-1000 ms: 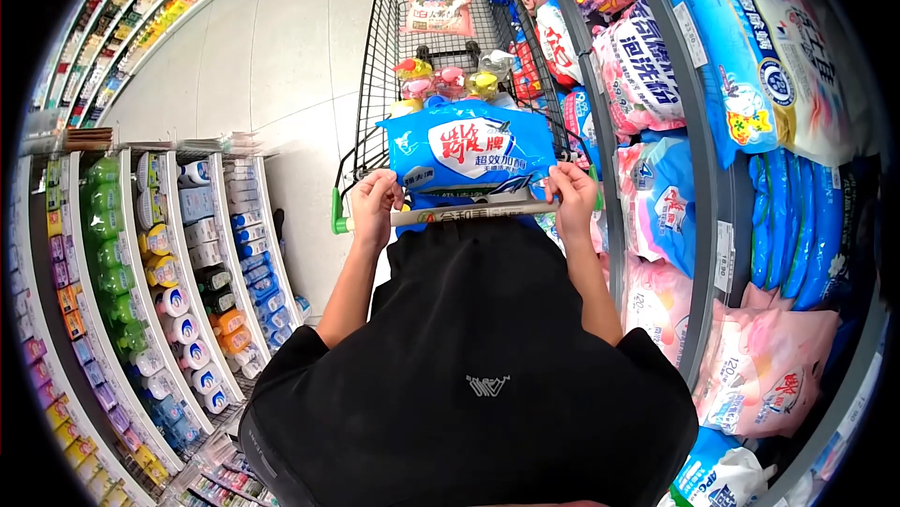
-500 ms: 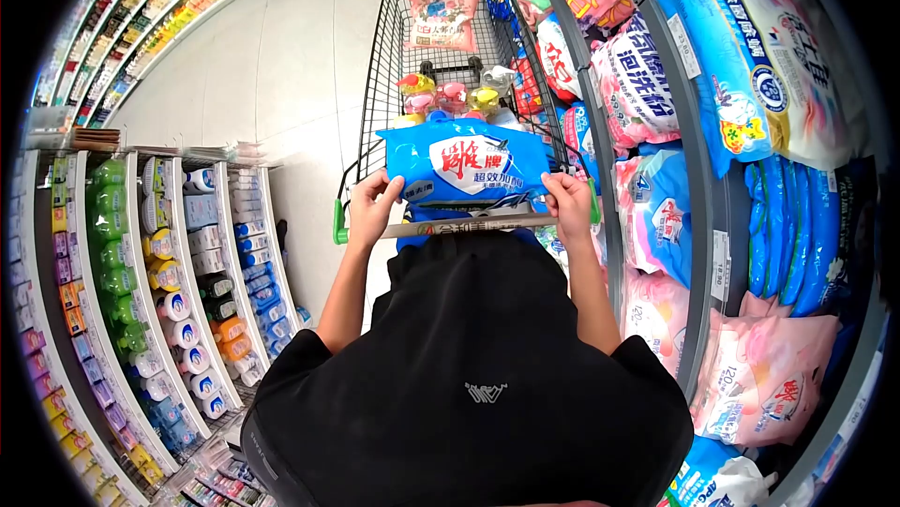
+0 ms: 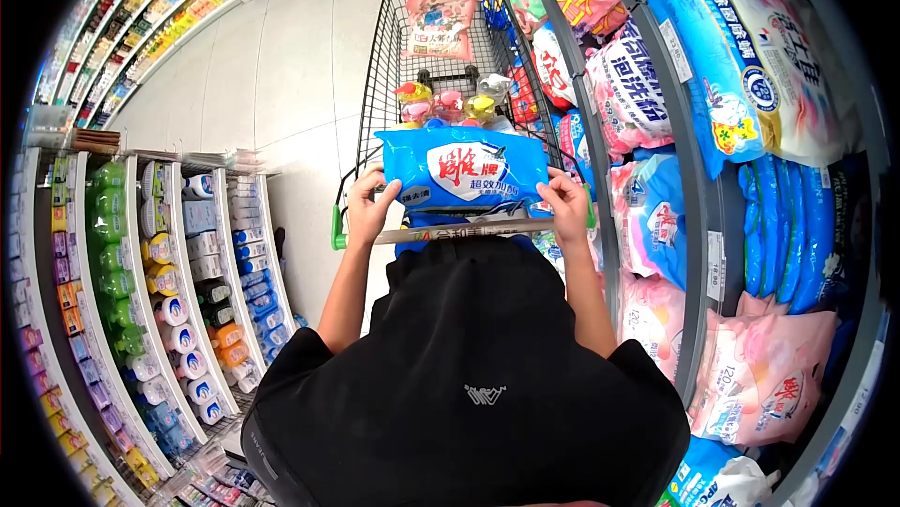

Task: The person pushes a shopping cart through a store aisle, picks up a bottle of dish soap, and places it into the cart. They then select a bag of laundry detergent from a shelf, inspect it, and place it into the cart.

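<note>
A blue bag of washing powder with a white shield label and red lettering is stretched between my two hands, above the near end of the shopping cart. My left hand is closed on the bag's left lower corner. At the opposite lower corner, my right hand pinches the bag. The cart's handle bar runs just below it. Farther in the cart are several bottles with coloured caps and a pink bag at the far end.
Shelves on the right hold large detergent bags, among them a pink bag and a white-and-pink bag. On the left, shelves carry green bottles and white tubs. Tiled floor lies left of the cart.
The bag is lifted very slightly, still held at both ends. My left hand's grip looks a little higher on the bag. Otherwise the scene is almost the same.
</note>
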A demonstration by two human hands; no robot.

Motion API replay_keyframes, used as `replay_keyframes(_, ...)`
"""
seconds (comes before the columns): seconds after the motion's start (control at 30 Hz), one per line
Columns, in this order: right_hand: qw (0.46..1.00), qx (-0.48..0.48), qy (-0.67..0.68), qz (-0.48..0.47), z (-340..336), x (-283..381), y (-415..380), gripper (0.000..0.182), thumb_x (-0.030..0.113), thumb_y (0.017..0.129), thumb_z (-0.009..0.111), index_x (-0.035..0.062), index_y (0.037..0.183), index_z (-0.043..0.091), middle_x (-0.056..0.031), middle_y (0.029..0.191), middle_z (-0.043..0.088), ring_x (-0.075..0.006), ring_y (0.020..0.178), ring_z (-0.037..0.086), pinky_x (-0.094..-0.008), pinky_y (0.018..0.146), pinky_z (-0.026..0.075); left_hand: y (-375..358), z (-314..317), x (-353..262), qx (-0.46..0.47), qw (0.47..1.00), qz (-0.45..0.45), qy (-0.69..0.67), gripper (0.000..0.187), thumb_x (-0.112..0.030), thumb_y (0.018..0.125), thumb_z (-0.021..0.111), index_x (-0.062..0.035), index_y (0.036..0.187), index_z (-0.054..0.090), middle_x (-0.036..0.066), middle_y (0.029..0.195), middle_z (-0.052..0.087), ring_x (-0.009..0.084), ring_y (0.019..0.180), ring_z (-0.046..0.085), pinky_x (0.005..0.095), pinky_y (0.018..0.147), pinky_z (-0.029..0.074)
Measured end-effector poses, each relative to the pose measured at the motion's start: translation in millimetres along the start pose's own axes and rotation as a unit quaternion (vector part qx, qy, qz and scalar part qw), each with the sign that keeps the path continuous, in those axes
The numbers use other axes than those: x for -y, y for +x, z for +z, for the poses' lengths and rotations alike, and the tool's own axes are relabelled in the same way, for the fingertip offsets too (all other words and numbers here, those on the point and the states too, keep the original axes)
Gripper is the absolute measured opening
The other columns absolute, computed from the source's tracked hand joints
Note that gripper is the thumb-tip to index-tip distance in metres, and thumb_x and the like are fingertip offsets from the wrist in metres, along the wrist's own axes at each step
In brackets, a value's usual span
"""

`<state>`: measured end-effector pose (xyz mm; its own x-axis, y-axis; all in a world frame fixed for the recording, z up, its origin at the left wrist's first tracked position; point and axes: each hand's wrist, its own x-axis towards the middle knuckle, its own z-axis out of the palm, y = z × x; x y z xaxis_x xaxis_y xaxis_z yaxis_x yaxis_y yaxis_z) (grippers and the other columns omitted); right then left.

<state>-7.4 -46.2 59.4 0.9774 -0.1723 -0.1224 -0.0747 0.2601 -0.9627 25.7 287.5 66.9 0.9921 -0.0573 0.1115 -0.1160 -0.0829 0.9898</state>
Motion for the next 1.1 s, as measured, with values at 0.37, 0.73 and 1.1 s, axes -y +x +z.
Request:
replay_keyframes(0.37, 0.976, 0.006, 0.217, 0.024, 1.0, -15.5, 7.3, 0.024, -0.012, 0.076, 0.065, 0.0064, 0.08, 0.051, -0.0061, 0.103, 0.059, -0.0109, 0.09, 0.053, -0.0239, 0.08, 0.04, 0.3, 7.4, 11.6, -0.034, 0.992, -0.014, -0.121, 0.01, 0.001, 0.083, 0.067, 0.0, 0.075, 0.06, 0.007, 0.102, 0.061, 0.0135, 0.09, 0.056, 0.0258, 0.082, 0.043)
replay_keyframes(0.73, 0.963, 0.011, 0.255, 0.088, 12.2, 17.4, 20.0, 0.04, -0.001, 0.085, 0.061, -0.0035, 0.124, 0.052, -0.011, 0.116, 0.062, -0.0174, 0.106, 0.059, -0.0307, 0.095, 0.045, 8.5, 16.6, 14.1, -0.04, 0.948, -0.065, -0.31, 0.013, 0.0, 0.078, 0.066, 0.0, 0.067, 0.058, 0.013, 0.128, 0.054, 0.0162, 0.099, 0.057, 0.0287, 0.088, 0.042)
replay_keyframes(1.1, 0.972, 0.006, 0.218, 0.084, 16.1, 26.6, 27.8, 0.027, 0.011, 0.095, 0.058, -0.0006, 0.12, 0.058, -0.0076, 0.111, 0.065, -0.0139, 0.098, 0.062, -0.0284, 0.089, 0.048, 23.6, 15.5, 2.9, 0.008, 0.912, -0.079, -0.402, 0.026, -0.006, 0.08, 0.067, -0.0099, 0.096, 0.048, 0.005, 0.11, 0.053, 0.0144, 0.099, 0.054, 0.0281, 0.092, 0.044)
